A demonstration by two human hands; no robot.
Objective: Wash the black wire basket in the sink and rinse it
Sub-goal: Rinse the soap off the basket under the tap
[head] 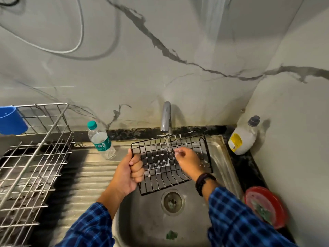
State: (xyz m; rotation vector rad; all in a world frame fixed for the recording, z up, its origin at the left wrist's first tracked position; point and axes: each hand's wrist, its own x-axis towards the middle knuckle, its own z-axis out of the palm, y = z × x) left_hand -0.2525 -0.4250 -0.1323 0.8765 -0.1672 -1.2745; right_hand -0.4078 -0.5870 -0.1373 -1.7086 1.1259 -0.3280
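Left hand [130,172] fingers clenched on basket [170,161] left edge; right hand [189,162] fingers loosely curled inside, under tap [166,119] stream. Sink [147,220] below open.

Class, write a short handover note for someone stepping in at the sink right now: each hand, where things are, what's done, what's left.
Left hand: gripping the left rim of the black wire basket, holding it tilted over the sink.
Right hand: inside the basket, rubbing the wires, holding nothing.
Tap: running onto the basket's far edge.
Done: basket wet, foam on wires.
Left: finish rubbing, rinse off foam.
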